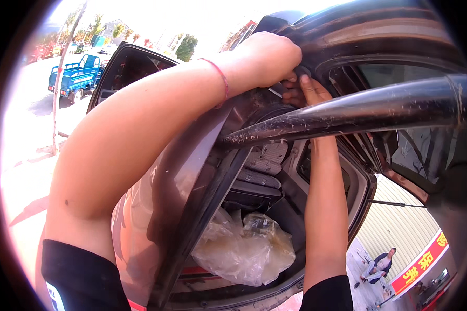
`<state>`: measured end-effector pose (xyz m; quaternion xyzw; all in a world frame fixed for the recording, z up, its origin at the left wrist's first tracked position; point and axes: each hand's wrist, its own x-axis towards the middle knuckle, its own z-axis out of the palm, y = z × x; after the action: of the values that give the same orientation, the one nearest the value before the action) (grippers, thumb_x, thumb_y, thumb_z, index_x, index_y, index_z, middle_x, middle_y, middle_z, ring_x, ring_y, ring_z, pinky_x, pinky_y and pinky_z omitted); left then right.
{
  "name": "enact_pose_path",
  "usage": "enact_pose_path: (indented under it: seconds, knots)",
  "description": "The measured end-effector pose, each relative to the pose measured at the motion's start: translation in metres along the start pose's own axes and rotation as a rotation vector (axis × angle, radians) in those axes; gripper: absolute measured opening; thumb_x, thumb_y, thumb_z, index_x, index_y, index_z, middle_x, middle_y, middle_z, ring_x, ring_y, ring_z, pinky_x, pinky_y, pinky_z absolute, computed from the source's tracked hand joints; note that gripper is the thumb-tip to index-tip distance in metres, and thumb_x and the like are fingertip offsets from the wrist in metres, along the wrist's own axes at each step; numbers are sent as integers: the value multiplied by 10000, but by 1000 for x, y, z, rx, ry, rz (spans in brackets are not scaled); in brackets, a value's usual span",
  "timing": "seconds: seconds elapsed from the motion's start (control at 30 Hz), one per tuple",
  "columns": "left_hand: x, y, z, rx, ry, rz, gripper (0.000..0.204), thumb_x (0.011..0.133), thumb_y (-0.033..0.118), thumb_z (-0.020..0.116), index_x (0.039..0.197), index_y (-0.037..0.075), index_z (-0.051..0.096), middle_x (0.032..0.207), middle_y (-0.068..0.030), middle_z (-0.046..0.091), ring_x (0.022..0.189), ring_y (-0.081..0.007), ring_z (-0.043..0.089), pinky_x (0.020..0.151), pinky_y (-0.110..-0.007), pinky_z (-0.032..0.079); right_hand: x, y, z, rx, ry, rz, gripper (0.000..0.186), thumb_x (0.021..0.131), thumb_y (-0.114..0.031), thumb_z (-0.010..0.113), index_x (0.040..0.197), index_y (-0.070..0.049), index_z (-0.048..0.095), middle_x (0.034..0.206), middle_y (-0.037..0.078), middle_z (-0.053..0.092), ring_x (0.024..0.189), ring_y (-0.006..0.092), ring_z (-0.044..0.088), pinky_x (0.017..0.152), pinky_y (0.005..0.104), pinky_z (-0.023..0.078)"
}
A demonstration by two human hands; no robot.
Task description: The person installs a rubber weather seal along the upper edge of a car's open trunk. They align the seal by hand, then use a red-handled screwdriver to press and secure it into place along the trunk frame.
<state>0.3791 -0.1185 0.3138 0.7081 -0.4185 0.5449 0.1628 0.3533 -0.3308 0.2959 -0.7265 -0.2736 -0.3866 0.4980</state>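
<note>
My left hand [275, 57] is closed high on the car's dark body, near the upper rear corner of the open back; what its fingers hold is hidden. Just beside and below it, my right hand [308, 90] has curled fingers and raised thumb at a small dark part that I cannot make out. A scratched black bar [399, 98] crosses in front of my right forearm. The car's brown bodywork [192, 166] is under my left arm. Inside the open back are grey patterned seats [257, 181] and a crumpled translucent plastic bag [249, 246].
The raised tailgate [420, 160] hangs at right on a thin strut [399, 205]. An open door [114, 72] is at upper left, with a blue three-wheeled truck [72, 78] and a pole [59, 103] beyond. A person [379, 267] is near a shutter [394, 228] at lower right.
</note>
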Motion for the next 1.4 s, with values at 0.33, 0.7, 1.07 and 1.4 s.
enact_pose_path:
  seconds: [0.33, 0.7, 1.07, 1.4]
  knots:
    - [0, -33, 41, 51, 137, 243, 260, 938, 286, 646, 883, 56, 754, 844, -159, 724, 886, -352, 721, 789, -452, 572, 0, -19, 18, -11, -79, 51, 396, 1052, -305, 614, 1043, 84, 684, 960, 159, 733, 828, 230, 743, 705, 334, 599]
    - [-8, 27, 9, 338, -70, -7, 195, 927, 159, 612, 1052, 14, 647, 1007, -156, 708, 917, -358, 718, 781, -458, 580, -5, -12, 19, 113, -33, 38, 219, 1042, -163, 605, 1023, 26, 715, 903, 112, 757, 790, 188, 739, 729, 277, 553]
    - [2, 10, -4, -371, -156, -314, 239, 955, 205, 679, 1077, 8, 738, 869, -185, 733, 701, -296, 703, 680, -396, 548, -4, -12, 15, 99, -21, 89, 207, 1004, -197, 667, 984, 1, 723, 890, 80, 745, 743, 157, 728, 630, 261, 505]
    - [-4, -3, 19, 129, 127, -38, 239, 968, 257, 653, 966, 33, 737, 853, -203, 713, 829, -405, 698, 737, -473, 554, -3, -15, 11, 50, -74, 87, 226, 1022, -249, 657, 1000, -31, 712, 931, 78, 748, 781, 147, 719, 665, 265, 514]
